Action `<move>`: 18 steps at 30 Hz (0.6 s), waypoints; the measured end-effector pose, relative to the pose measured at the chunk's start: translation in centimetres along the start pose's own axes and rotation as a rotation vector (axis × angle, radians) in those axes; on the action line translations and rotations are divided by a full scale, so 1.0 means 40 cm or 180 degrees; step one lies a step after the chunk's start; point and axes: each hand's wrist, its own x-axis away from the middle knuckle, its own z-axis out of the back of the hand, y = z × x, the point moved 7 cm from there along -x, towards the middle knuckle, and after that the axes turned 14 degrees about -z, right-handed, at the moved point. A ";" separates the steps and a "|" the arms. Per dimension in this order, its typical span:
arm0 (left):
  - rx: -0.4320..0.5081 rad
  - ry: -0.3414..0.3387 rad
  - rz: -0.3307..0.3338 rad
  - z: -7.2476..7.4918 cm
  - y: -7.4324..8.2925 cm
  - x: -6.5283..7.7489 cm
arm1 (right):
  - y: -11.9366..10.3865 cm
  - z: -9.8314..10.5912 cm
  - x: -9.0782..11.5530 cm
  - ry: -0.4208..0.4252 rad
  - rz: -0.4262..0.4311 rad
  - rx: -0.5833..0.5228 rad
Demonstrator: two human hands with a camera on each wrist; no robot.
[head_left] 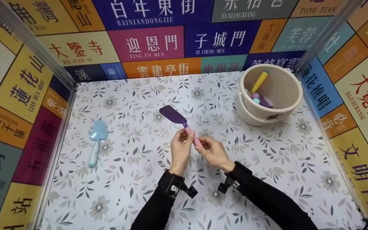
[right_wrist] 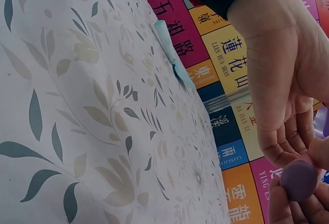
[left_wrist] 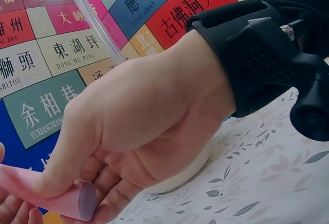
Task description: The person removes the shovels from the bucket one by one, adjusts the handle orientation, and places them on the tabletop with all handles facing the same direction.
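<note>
A toy shovel with a flat purple blade and pink handle is held tilted in both hands above the table. My left hand grips the handle just below the blade, thumb along its top. At the lower handle, my right hand pinches the end between thumb and fingers. The left wrist view shows the pink handle under the right hand's thumb, with its round purple end cap facing out. That end cap also shows between fingers in the right wrist view.
On the left lies a light blue toy trowel. A beige bucket stands at the back right, holding a yellow-handled piece, a purple piece and small balls. Lettered panels wall in the flower-patterned table at the back and sides.
</note>
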 end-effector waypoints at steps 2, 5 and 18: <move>-0.0025 0.0022 -0.0020 0.001 0.001 0.000 | -0.002 -0.003 0.001 -0.0011 -0.0002 0.0020; -0.0057 0.0025 -0.0089 0.001 0.004 -0.002 | -0.008 -0.004 0.003 -0.0015 -0.0007 0.0034; -0.0329 -0.0169 -0.0439 0.011 0.040 -0.006 | -0.031 0.002 0.007 -0.0249 0.0036 0.0081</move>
